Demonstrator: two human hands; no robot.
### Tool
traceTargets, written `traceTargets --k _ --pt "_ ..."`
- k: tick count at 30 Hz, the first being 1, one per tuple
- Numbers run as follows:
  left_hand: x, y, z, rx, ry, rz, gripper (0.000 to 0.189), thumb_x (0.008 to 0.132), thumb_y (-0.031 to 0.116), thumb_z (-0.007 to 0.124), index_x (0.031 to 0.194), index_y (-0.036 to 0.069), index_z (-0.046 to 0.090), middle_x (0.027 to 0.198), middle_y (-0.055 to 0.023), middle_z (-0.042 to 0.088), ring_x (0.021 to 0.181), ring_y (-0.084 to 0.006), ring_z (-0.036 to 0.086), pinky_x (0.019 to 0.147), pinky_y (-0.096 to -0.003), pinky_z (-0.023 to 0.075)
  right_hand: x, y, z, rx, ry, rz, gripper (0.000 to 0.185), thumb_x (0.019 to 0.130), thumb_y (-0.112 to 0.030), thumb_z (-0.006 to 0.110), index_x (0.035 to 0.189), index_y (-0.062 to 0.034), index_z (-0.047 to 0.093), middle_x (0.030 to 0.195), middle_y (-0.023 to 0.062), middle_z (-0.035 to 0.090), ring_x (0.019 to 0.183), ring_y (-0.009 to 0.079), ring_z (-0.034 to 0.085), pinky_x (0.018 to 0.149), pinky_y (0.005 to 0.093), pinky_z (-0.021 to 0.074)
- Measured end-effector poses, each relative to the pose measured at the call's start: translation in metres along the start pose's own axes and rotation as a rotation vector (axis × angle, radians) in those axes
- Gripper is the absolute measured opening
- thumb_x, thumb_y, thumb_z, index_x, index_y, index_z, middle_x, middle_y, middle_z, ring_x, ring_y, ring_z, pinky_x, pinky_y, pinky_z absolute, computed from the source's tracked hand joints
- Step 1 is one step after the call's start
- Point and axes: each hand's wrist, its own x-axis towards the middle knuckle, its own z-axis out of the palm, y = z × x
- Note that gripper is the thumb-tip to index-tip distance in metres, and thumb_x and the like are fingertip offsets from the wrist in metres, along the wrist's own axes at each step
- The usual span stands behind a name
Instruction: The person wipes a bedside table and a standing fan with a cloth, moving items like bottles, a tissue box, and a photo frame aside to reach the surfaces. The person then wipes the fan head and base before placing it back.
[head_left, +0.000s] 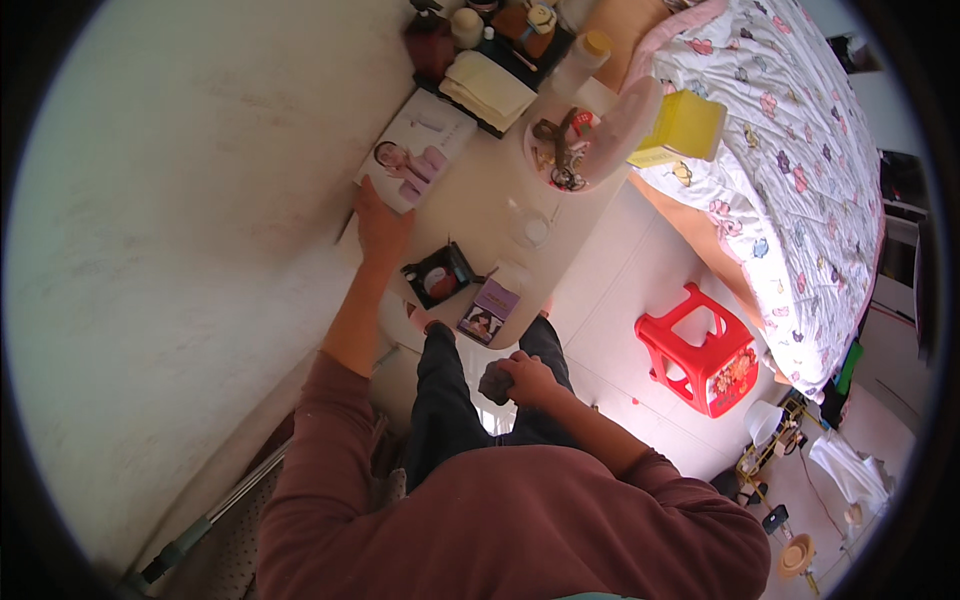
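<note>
My left hand (383, 225) grips the near end of a flat white box (417, 150) printed with a picture of a person. The box is beside the wall; whether it rests fully on the table is hard to tell. In my right hand (532, 379) is a crumpled dark grey cloth (496, 382), held over my lap at the table's near edge. Between the hands, a small black tray (439, 276) with cosmetic items and a purple printed box (489, 310) lie on the cream tabletop (469, 214). A clear cup-like container (532, 229) stands farther right.
A round lidded container (559, 150) of small accessories is open beside a yellow box (679, 127). Folded paper towels (487, 90), a yellow-capped jar (583, 62) and a pump bottle (430, 41) stand at the back. A red plastic stool (701, 352) is near the bed (765, 150).
</note>
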Motion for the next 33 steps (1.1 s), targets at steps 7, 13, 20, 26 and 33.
traceTargets --k 7,13,20,26,33 --pt "-0.019 0.024 -0.023 0.016 0.047 -0.011 0.076 0.073 0.015 0.073 0.136 0.004 0.032 0.13 -0.0197 0.039 0.102 -0.0337 0.054 0.085 -0.0422 0.0467 -0.005 0.009 0.01 0.019 0.037 0.011 0.05 0.066 -0.017 0.063 0.116 -0.0218 0.059 0.115 0.0084 0.056 0.096 0.0384 0.056 0.083 0.0435 0.0501" --pt "-0.1 0.08 0.011 -0.398 -0.095 0.217 0.068 0.07 0.009 0.073 0.128 0.002 0.04 0.123 -0.0178 0.045 0.091 -0.0315 0.057 0.08 -0.0409 0.0482 -0.003 0.012 0.006 0.023 -0.003 0.048 0.051 0.066 -0.017 0.064 0.116 -0.0214 0.059 0.117 0.0079 0.055 0.098 0.0378 0.055 0.084 0.0426 0.0501" --pt "-0.092 0.151 0.076 -0.27 -0.021 0.248 0.076 0.064 0.013 0.078 0.129 0.003 0.04 0.126 -0.016 0.05 0.107 -0.0359 0.056 0.089 -0.0403 0.0467 -0.006 0.017 -0.004 0.055 0.072 0.036 0.05 0.066 -0.018 0.064 0.116 -0.0208 0.059 0.116 0.0091 0.055 0.1 0.0376 0.054 0.084 0.0436 0.0501" --pt "-0.069 0.144 0.055 -0.347 0.001 0.215 0.07 0.063 0.023 0.08 0.122 0.004 0.047 0.112 -0.0151 0.059 0.1 -0.0338 0.059 0.083 -0.0406 0.0494 -0.014 0.031 0.003 0.055 0.031 0.073 0.053 0.067 -0.02 0.065 0.119 -0.0231 0.058 0.119 0.0092 0.054 0.102 0.0383 0.054 0.086 0.044 0.0496" --pt "0.038 0.147 -0.026 -0.311 0.284 0.075 0.065 0.066 0.031 0.079 0.117 0.003 0.051 0.11 -0.0161 0.06 0.102 -0.033 0.059 0.083 -0.0407 0.0483 -0.014 0.039 0.012 0.098 0.031 0.096 0.056 0.065 -0.02 0.065 0.12 -0.0234 0.057 0.122 0.0087 0.052 0.103 0.0399 0.053 0.088 0.0447 0.0484"
